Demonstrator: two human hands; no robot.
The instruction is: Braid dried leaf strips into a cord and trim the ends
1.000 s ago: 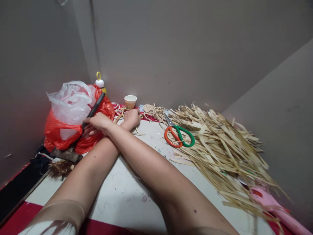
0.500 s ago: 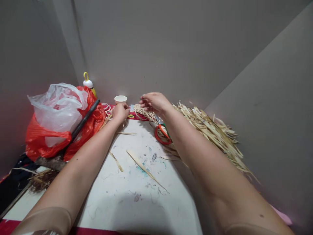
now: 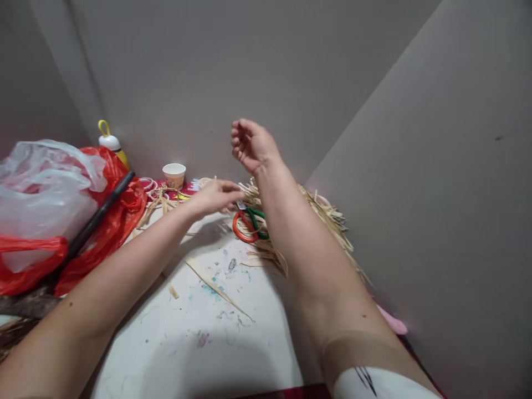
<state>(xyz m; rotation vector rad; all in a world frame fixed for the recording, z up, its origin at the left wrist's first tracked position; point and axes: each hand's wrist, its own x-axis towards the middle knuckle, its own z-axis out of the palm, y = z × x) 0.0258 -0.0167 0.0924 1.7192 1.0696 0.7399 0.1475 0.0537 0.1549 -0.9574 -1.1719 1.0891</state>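
Right hand (image 3: 254,145) has risen, half-curled.

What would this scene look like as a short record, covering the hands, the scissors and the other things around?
Left hand: beside the scissors' blades; whether it touches them is unclear
Right hand: raised in front of the wall, curled inward; nothing visibly held
Left hand location: over the white tabletop, as left hand
Scissors: orange and green handles, beside the heap of dry strips
Loose strip: lying on the tabletop
Back: paper cup, upright; yellow-and-white bottle
Left side: red and whitish plastic bags, dark rod
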